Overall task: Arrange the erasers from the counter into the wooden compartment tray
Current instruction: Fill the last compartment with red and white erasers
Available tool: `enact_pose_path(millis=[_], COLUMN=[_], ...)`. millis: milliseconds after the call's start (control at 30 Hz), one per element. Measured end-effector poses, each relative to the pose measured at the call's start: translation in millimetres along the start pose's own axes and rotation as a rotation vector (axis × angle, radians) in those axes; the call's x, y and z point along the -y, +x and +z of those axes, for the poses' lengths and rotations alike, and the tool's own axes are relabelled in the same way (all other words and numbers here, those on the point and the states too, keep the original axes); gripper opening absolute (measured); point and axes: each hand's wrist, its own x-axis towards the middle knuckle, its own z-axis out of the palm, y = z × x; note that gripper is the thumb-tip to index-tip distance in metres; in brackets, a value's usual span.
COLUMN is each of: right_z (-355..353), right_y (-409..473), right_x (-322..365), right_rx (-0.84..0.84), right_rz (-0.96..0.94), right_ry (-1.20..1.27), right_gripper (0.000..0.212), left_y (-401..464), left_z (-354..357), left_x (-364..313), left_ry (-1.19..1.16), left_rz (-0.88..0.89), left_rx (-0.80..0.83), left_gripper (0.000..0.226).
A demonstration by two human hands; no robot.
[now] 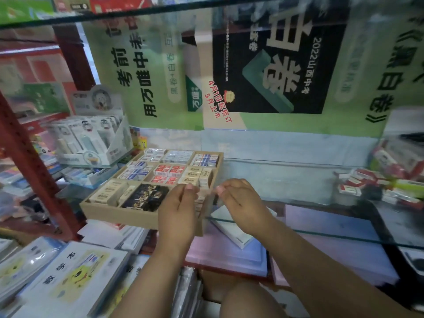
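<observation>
Head view shows a light wooden compartment tray [128, 214] resting at the left end of a glass surface [298, 180], its cells arranged three by three. Back and middle cells hold small boxed erasers [169, 171] in blue-and-white, red-and-white and cream wrappers; the front-left cell holds cream boxes [107, 191], and the front-middle cell holds a black printed pack [146, 196]. Left hand [177, 210] and right hand [241, 203] meet over the tray's front-right cell, each with thumb and fingers curled together, pinching a small pale eraser [203, 191] between them; the item is blurred and its markings cannot be read. More red-and-white eraser boxes [353, 182] lie loose at the far right of the glass surface, well apart from the tray. A white cardboard display box [91, 143] stands behind the tray at left.
</observation>
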Motion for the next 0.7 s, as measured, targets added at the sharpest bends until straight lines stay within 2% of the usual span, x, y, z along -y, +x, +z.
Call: enact_pose_path(millis=[67,200,300,400,500,567,633,700], right_z=[-21,-80,-131,-162,-174,-178,-177,-170], right_y=[-11,-30,-37,-36,-31,-26,-23,-21], right_x=[-25,-108,-163,-201,-222,-232,-240,-243], right_rx=[-0.103,-0.318,-0.382,-0.41,-0.328,-0.214,-0.058,0.004], right_rz=[0.062,0.336,0.544,0.629,0.685,0.72,0.773,0.777], right_ry=[-0.047,-0.183,-0.392,-0.538,-0.604,-0.626,-0.604,-0.607], right_gripper=[0.053,0.046,0.049,0.055,0.065,0.069,0.064,0.061], left_y=[-6,-21,-28,-32,-31,-28,-25,-23], left_z=[23,71,103,133,161,178,191,198], left_x=[-3,-8,-13,-12,-13,-13,-9,-3], left_ry=[-0.107,-0.176,-0.235,-0.28,-0.419,-0.556,-0.655,-0.707], left_rz=[-0.062,-0.116,-0.17,-0.202,-0.316,-0.438,-0.541,-0.61], left_rx=[0.105,0.287,0.38,0.459,0.529,0.567,0.589,0.58], left_gripper=[0.031,0.028,0.026,0.025,0.024,0.021,0.02,0.02])
